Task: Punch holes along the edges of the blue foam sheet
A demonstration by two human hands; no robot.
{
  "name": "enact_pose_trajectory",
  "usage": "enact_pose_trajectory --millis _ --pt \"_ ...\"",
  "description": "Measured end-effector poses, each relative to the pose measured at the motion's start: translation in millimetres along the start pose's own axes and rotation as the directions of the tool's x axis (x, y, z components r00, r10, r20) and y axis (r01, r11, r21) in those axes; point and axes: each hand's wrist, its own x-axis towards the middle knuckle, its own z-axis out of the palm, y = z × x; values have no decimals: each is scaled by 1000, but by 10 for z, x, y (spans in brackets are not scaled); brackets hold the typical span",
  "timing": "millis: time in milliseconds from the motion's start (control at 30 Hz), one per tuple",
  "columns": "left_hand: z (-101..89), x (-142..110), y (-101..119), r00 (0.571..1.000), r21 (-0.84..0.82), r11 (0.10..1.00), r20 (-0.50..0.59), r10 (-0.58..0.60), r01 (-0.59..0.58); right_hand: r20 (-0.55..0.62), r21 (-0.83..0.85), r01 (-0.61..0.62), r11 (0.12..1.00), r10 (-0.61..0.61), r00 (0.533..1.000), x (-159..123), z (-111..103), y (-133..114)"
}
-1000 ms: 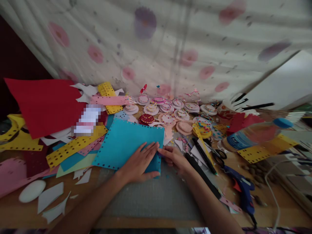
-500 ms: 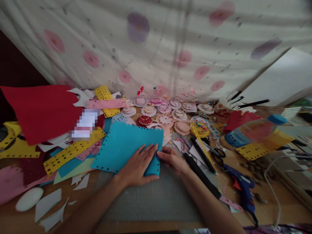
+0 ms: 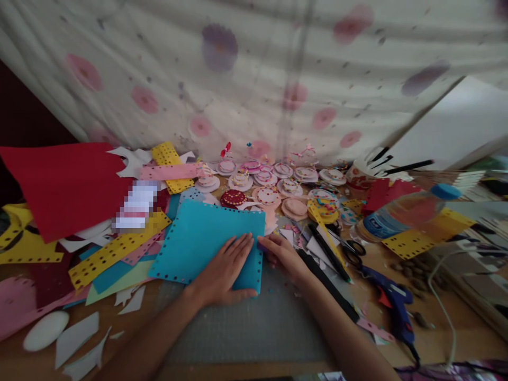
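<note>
A blue foam or paper sheet (image 3: 206, 227) with small holes along its edges lies on the grey cutting mat (image 3: 238, 333). My left hand (image 3: 228, 270) rests flat on the sheet near its right side, fingers stretched and thumb at the lower corner. At the sheet's right edge, my right hand (image 3: 281, 256) is closed around a small purple craft punch (image 3: 262, 246), mostly hidden by the fingers. The punch meets the edge just beyond my left fingertips.
Several small decorated hats (image 3: 266, 196) stand behind the sheet. To the right are scissors (image 3: 353, 251), a blue glue gun (image 3: 392, 299) with its cord and a leaning plastic bottle (image 3: 405, 214). Punched yellow strips (image 3: 121, 248) and a red sheet (image 3: 67, 185) lie left.
The view has shifted slightly. The purple punch in my right hand now shows more clearly at the sheet's edge. My left hand stays flat on the sheet.
</note>
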Motion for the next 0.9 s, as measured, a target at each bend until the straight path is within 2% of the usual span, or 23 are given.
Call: enact_pose_trajectory --millis 600,800,900 --pt "-21 -11 -7 998 -132 989 -3 70 -70 49 49 24 999 -26 998 -30 -7 10" --pt "-21 -14 -1 999 -97 994 0 53 -53 61 79 33 996 -38 997 -25 -34 -6" --pt "-21 -17 -3 999 -86 995 13 53 -51 22 101 52 994 -55 998 -3 -51 -13"
